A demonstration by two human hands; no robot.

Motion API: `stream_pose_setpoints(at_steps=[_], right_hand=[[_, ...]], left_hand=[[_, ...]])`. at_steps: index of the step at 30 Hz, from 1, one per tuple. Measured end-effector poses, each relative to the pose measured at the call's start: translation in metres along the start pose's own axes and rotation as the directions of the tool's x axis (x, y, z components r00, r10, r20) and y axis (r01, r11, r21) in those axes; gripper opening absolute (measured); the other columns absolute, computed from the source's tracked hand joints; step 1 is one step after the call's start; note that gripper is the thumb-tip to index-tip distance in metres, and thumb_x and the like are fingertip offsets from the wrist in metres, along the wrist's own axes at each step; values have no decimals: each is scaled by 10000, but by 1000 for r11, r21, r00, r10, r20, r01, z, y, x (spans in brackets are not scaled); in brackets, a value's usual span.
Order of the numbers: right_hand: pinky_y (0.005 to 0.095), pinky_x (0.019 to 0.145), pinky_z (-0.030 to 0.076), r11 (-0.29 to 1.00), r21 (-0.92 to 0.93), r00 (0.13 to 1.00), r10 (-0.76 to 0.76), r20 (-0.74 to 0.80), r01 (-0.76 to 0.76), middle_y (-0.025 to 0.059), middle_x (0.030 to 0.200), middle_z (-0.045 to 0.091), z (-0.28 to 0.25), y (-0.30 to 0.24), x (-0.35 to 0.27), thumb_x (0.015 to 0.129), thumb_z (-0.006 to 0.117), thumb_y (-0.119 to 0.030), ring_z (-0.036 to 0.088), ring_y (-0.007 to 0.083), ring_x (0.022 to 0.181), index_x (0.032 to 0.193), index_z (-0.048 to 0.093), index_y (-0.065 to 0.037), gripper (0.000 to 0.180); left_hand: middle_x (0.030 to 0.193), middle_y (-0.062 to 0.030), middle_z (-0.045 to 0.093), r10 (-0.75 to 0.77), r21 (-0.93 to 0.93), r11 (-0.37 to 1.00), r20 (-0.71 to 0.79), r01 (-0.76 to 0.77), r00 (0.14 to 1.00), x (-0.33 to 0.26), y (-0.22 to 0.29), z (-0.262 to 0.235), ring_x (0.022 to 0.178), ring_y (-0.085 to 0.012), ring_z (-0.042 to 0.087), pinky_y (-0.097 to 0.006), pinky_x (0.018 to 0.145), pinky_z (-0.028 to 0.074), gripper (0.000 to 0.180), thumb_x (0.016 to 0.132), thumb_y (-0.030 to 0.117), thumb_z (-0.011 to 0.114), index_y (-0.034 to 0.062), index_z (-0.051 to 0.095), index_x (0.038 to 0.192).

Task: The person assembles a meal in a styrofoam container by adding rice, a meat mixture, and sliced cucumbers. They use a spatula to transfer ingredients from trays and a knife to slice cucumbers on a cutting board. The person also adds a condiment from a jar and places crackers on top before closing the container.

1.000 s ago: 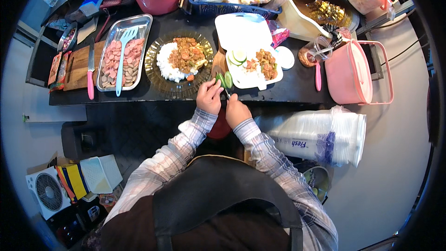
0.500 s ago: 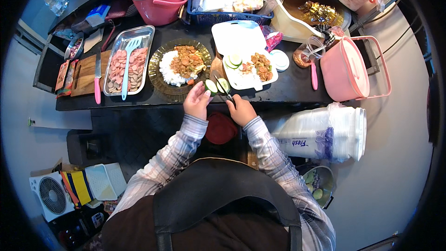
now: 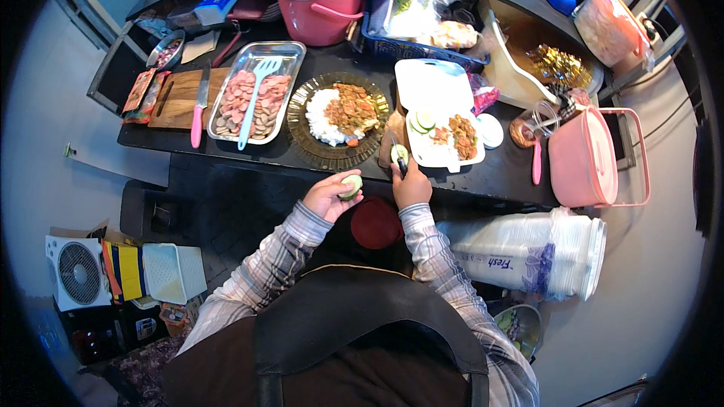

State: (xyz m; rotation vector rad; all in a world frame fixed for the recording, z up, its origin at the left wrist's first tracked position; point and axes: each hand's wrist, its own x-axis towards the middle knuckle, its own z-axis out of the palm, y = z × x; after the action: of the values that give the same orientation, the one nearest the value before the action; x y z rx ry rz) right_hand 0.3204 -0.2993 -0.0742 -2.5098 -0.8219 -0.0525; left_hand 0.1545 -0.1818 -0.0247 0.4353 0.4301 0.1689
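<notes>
My left hand (image 3: 326,197) is closed round a cut piece of cucumber (image 3: 351,186), pale face showing, just off the table's front edge. My right hand (image 3: 412,187) grips the black handle of a small knife (image 3: 402,169), its blade pointing away over a small wooden board (image 3: 388,148). A cucumber slice (image 3: 399,154) rests against the blade; whether it also touches the board I cannot tell. Beyond my right hand stands an open white foam box (image 3: 433,86) with rice, saucy food and cucumber slices (image 3: 422,120). To its left is an amber glass plate (image 3: 299,134) of rice and saucy food.
Left on the black table are a metal tray (image 3: 214,133) of sliced sausage with a light-blue turner (image 3: 253,105), a pink-handled knife (image 3: 198,117) and a cutting board (image 3: 177,98). Pink buckets (image 3: 317,4), a blue basket (image 3: 422,51) and a pink cooler (image 3: 581,158) stand around. Stacked foam boxes (image 3: 513,256) lie below right.
My hands have moved apart: the left draws back with the cucumber piece, while the right carries the knife and a slice toward the foam box. The view has shifted, so the table sits further right.
</notes>
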Motion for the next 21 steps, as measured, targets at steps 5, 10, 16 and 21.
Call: stream_pose_setpoints(at_steps=[5,10,16,21], right_hand=[[440,581,498,998,60,999,37,-6,-36,181,717,630,-4,-9,0,768,641,-301,623,356,654,1001,520,-41,370],[426,630,493,978,170,993,118,15,-119,191,791,619,-6,-19,2,731,672,-191,613,364,724,1006,482,-32,370],[429,700,458,955,285,994,98,-52,-80,185,872,575,-2,-35,3,695,683,-86,571,363,818,993,470,-29,371],[403,709,444,931,335,973,197,-121,-146,152,847,547,4,-27,-6,658,712,-74,553,333,799,903,515,-39,316]], left_hand=[[1060,-97,564,217,394,894,33,-213,976,1,74,-4,909,-176,585,-293,835,500,481,799,-71,540,-14,406,1258],[1066,-108,581,455,869,409,72,-280,887,62,171,4,903,-166,590,-248,781,492,521,746,-99,587,-25,439,1240],[1027,-74,607,401,866,498,-191,-38,896,171,269,-38,966,-250,582,-335,743,541,380,695,-87,658,95,622,1026],[975,-126,627,426,883,409,-409,231,807,237,267,-17,890,-261,605,-392,715,532,438,661,-108,660,39,596,1069]])
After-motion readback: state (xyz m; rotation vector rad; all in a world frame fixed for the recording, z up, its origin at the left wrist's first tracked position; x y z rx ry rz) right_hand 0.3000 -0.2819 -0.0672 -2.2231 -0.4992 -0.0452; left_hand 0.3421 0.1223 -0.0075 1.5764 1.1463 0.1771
